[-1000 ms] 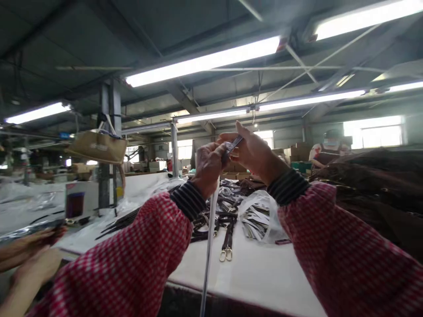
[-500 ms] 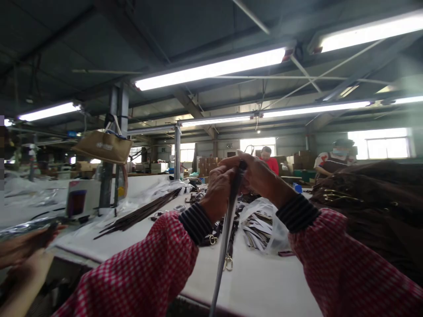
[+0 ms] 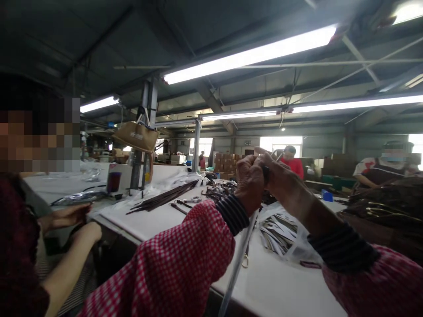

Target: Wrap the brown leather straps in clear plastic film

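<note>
Both hands have drifted right as my view swung left, bringing a co-worker's hands [image 3: 71, 222] into view. My left hand [image 3: 250, 182] and right hand [image 3: 280, 178] meet at chest height, each grip clamped on the strap [image 3: 238, 259], which hangs down past the table [image 3: 280, 281] edge. Behind lie a plastic bag [image 3: 284, 233], dark straps [image 3: 165, 199], and a hanging tan bag [image 3: 137, 135] under strip lights.

Our left hand [image 3: 251, 180]: raised, fingers curled into a fist | our right hand [image 3: 280, 176]: raised, touching the left, fingers closed | both wrists bent inward | forearms lifted in red checked sleeves with dark striped cuffs
</note>
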The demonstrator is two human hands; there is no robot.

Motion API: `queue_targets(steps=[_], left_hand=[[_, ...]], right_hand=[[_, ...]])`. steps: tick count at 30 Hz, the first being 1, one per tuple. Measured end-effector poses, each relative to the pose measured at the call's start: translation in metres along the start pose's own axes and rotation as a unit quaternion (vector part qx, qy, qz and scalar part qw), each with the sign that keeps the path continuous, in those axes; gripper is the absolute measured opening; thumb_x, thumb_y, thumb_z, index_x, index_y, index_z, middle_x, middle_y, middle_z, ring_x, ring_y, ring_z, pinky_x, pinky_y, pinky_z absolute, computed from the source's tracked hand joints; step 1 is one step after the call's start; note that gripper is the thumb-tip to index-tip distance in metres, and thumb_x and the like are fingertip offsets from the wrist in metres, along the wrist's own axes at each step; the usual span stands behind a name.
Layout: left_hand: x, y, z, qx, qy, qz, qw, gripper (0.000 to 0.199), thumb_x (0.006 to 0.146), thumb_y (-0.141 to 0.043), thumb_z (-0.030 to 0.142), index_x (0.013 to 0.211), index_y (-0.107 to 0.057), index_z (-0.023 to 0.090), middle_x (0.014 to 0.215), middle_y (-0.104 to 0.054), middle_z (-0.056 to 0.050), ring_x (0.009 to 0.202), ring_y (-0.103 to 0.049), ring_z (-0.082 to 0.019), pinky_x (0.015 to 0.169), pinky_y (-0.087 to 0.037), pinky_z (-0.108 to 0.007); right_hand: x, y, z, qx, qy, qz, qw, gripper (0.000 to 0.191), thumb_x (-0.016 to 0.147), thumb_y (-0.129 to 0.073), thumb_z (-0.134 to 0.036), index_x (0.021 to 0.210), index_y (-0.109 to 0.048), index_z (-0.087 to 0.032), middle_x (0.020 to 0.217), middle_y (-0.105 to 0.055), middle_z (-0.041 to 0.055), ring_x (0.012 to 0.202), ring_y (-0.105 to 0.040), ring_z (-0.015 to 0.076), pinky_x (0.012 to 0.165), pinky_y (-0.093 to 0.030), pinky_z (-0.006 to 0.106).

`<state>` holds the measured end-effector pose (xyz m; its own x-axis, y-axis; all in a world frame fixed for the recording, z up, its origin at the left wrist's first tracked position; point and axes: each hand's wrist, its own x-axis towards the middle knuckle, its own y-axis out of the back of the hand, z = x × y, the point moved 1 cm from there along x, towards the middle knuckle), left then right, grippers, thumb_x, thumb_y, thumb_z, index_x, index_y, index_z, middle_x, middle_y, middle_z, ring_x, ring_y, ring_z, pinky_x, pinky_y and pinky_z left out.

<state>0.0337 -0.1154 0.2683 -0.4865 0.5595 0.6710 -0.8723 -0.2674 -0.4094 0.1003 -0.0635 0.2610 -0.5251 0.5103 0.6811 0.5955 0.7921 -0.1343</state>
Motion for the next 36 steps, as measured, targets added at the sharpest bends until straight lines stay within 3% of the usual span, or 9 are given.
queue_targets(steps=[5,8,11,13,16,19,24,28,36], left_hand=[[0.0,0.009,-0.003,-0.01,0.01,0.065,0.998,0.043,0.091,-0.069,0.055,0.074,-0.05,0.02,0.056,-0.045,0.008,0.045,-0.033,-0.006,0.045,-0.027,-0.019],[-0.005,0.017,-0.007,-0.006,0.009,0.063,0.998,0.047,0.085,-0.074,0.059,0.076,-0.05,0.02,0.058,-0.046,0.008,0.047,-0.031,-0.006,0.047,-0.026,-0.019],[-0.019,0.027,-0.013,0.006,0.017,0.034,0.999,0.044,0.085,-0.077,0.054,0.078,-0.051,0.019,0.059,-0.045,0.008,0.051,-0.034,-0.006,0.052,-0.03,-0.021],[-0.032,0.035,-0.015,0.041,0.032,0.002,0.999,0.039,0.086,-0.077,0.046,0.076,-0.051,0.018,0.06,-0.049,0.007,0.054,-0.039,-0.007,0.056,-0.034,-0.021],[-0.05,0.047,-0.016,0.109,0.054,-0.051,0.991,0.026,0.092,-0.068,0.031,0.075,-0.054,0.018,0.063,-0.056,0.004,0.057,-0.045,-0.008,0.062,-0.037,-0.022],[-0.061,0.055,-0.015,0.158,0.039,-0.087,0.983,0.026,0.1,-0.055,0.033,0.079,-0.058,0.018,0.061,-0.06,0.002,0.055,-0.046,-0.009,0.059,-0.037,-0.023],[-0.077,0.052,-0.019,0.211,0.001,-0.087,0.974,0.029,0.102,-0.052,0.04,0.081,-0.059,0.021,0.058,-0.059,0.004,0.051,-0.049,-0.011,0.054,-0.039,-0.024],[-0.087,0.043,-0.024,0.24,-0.037,-0.072,0.967,0.029,0.103,-0.052,0.037,0.079,-0.058,0.022,0.06,-0.059,0.004,0.055,-0.053,-0.011,0.059,-0.042,-0.024],[-0.051,0.027,-0.019,0.228,-0.063,-0.106,0.966,0.031,0.098,-0.058,0.032,0.07,-0.057,0.02,0.06,-0.06,0.003,0.051,-0.052,-0.01,0.053,-0.041,-0.023]], right_hand=[[-0.062,-0.014,0.037,0.077,-0.11,0.018,0.991,0.073,0.081,-0.081,-0.057,0.143,-0.053,-0.031,0.084,-0.07,0.001,0.066,-0.064,0.0174,0.056,-0.049,0.027],[-0.099,-0.017,0.05,0.054,-0.131,0.06,0.988,0.076,0.08,-0.084,-0.051,0.144,-0.051,-0.026,0.071,-0.062,-0.0027,0.056,-0.053,0.0128,0.051,-0.042,0.023],[-0.121,-0.009,0.056,-0.007,-0.125,0.099,0.987,0.061,0.078,-0.086,-0.05,0.129,-0.064,-0.027,0.065,-0.052,-0.0052,0.052,-0.042,0.0094,0.046,-0.031,0.02],[-0.13,0.003,0.061,-0.057,-0.138,0.116,0.982,0.044,0.077,-0.083,-0.058,0.1,-0.072,-0.022,0.063,-0.048,-0.004,0.051,-0.037,0.0081,0.045,-0.024,0.02],[-0.14,0.02,0.07,-0.14,-0.162,0.097,0.972,0.057,0.079,-0.071,-0.074,0.067,-0.063,-0.018,0.052,-0.039,-0.0044,0.045,-0.027,0.007,0.045,-0.015,0.022],[-0.15,0.025,0.076,-0.189,-0.154,0.071,0.967,0.065,0.084,-0.059,-0.081,0.063,-0.063,-0.019,0.044,-0.033,-0.0051,0.043,-0.024,0.0084,0.048,-0.012,0.026],[-0.165,0.009,0.078,-0.191,-0.136,0.069,0.97,0.064,0.088,-0.054,-0.078,0.067,-0.07,-0.02,0.047,-0.045,-0.0004,0.046,-0.039,0.014,0.051,-0.027,0.028],[-0.17,0.0,0.08,-0.181,-0.099,0.148,0.967,0.058,0.088,-0.058,-0.074,0.067,-0.073,-0.022,0.065,-0.065,0.0064,0.063,-0.056,0.0208,0.06,-0.042,0.031],[-0.138,-0.01,0.078,-0.124,0.006,0.159,0.979,0.045,0.096,-0.06,-0.056,0.068,-0.063,-0.021,0.065,-0.059,0.002,0.061,-0.053,0.0174,0.055,-0.042,0.028]])
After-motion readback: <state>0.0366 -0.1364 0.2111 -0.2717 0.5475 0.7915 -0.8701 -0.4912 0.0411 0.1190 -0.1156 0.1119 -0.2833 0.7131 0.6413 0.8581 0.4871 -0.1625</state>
